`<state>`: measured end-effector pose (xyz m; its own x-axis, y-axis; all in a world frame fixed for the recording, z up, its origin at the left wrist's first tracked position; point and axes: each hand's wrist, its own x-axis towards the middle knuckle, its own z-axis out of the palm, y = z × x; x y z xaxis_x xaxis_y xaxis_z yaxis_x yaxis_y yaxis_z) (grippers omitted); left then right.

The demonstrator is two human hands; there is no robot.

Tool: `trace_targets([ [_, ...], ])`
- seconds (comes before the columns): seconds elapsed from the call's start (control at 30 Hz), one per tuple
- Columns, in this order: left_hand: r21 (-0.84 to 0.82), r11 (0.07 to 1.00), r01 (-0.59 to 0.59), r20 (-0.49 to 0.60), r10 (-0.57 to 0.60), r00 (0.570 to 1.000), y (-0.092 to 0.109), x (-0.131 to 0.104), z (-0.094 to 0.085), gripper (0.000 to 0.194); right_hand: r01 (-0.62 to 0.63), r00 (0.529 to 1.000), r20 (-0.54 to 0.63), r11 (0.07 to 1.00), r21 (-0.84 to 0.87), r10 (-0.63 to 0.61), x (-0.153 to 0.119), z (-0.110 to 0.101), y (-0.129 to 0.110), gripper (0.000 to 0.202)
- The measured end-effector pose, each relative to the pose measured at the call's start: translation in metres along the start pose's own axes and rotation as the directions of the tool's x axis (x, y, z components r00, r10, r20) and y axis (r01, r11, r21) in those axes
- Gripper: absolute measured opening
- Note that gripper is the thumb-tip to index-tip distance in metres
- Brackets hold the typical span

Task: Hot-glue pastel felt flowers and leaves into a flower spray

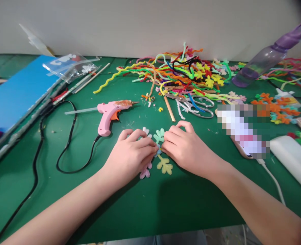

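Between my hands lies a fuzzy pipe-cleaner snowflake, with lobed branches in pale yellow, mint, pink, white and light blue. My left hand is closed with its fingertips on the left side of the snowflake, covering part of the pink and white branches. From the other side, the bent fingers of my right hand pinch it near the middle, beside the mint branch. The fingers hide most of its centre. A pink glue gun with a clear glue stick lies on its side beyond my left hand.
Behind are a heap of coloured pipe cleaners, scissors and a wooden stick. To the right are a phone, a white device, an orange snowflake and a purple bottle. A black cord trails left.
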<state>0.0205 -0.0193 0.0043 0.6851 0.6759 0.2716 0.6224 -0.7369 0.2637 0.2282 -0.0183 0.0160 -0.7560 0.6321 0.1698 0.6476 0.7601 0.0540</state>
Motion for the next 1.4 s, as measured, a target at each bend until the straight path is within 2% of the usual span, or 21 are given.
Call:
trace_targets([
  [0.13, 0.010, 1.000, -0.007, -0.006, 0.007, 1.000, 0.000, -0.001, 0.001, 0.015, -0.017, 1.000, 0.008, 0.999, 0.041, 0.016, 0.002, -0.002, 0.000, 0.024],
  [0.27, 0.010, 0.999, -0.045, -0.049, 0.046, 0.998, -0.002, -0.003, 0.004, 0.016, -0.115, 0.993, 0.012, 0.976, 0.184, 0.115, 0.000, -0.008, 0.001, 0.022],
  [0.37, -0.008, 0.998, -0.057, -0.084, 0.057, 0.995, -0.002, -0.003, -0.001, 0.017, -0.203, 0.970, -0.067, 0.933, 0.298, 0.233, -0.003, -0.014, 0.005, 0.012],
  [0.43, -0.024, 0.999, -0.044, -0.135, 0.040, 0.990, -0.001, -0.003, -0.008, 0.014, -0.219, 0.952, -0.127, 0.912, 0.347, 0.277, -0.005, -0.018, 0.007, 0.010],
  [0.53, -0.004, 1.000, 0.004, -0.171, -0.005, 0.985, -0.001, -0.003, -0.017, 0.009, -0.181, 0.963, -0.115, 0.900, 0.397, 0.245, -0.006, -0.018, 0.008, 0.009],
  [0.7, 0.058, 0.998, 0.014, -0.035, -0.012, 0.999, -0.008, -0.005, -0.017, 0.022, -0.119, 0.985, -0.070, 0.920, 0.373, 0.156, -0.003, -0.006, 0.000, 0.014],
  [0.87, 0.052, 0.999, 0.012, 0.044, -0.014, 0.999, -0.010, -0.003, -0.012, 0.018, -0.107, 0.989, -0.059, 0.933, 0.343, 0.136, -0.002, 0.002, -0.005, 0.017],
  [1.03, 0.056, 0.998, -0.002, 0.039, 0.000, 0.999, -0.011, -0.003, -0.010, 0.014, -0.159, 0.981, -0.048, 0.928, 0.336, 0.186, -0.002, 0.003, -0.006, 0.017],
  [1.27, 0.098, 0.994, -0.042, 0.063, 0.036, 0.997, -0.012, -0.006, -0.007, 0.015, -0.151, 0.983, -0.044, 0.929, 0.338, 0.176, -0.002, 0.000, -0.009, 0.019],
  [1.4, 0.108, 0.994, 0.005, -0.041, -0.001, 0.999, -0.012, -0.008, -0.008, 0.016, -0.179, 0.973, -0.049, 0.872, 0.455, 0.225, -0.004, -0.013, 0.000, 0.017],
])
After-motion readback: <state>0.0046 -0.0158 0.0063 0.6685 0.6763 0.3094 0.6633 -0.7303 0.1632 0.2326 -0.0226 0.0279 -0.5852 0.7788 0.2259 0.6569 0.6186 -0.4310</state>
